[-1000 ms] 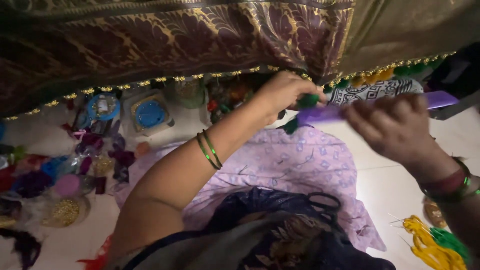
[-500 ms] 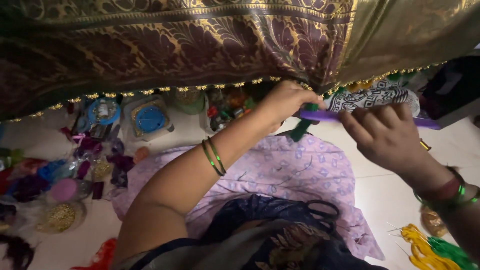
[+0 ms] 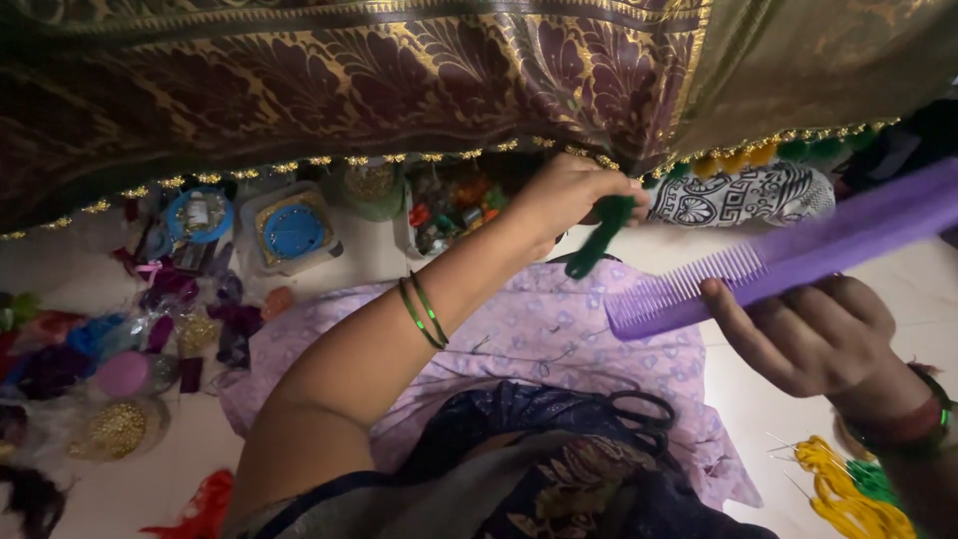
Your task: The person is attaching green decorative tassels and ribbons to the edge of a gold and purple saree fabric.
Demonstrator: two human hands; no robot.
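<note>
— Where is the green tassel?
— It hangs from the gold-trimmed edge of the dark patterned cloth, just under the left hand, which is closed on its top. That arm reaches up from lower left, two green bangles on the wrist.

— And the right hand?
— It grips a purple comb by the handle, teeth down, just right of the tassel and apart from it.

— Any containers?
— On the floor past the lilac cloth stand a clear box with a blue round thing and a tub of mixed coloured bits; I cannot tell what they are.

— What differs from half a second ago?
— The comb lay against the tassel then; now it has swung out to the right.
</note>
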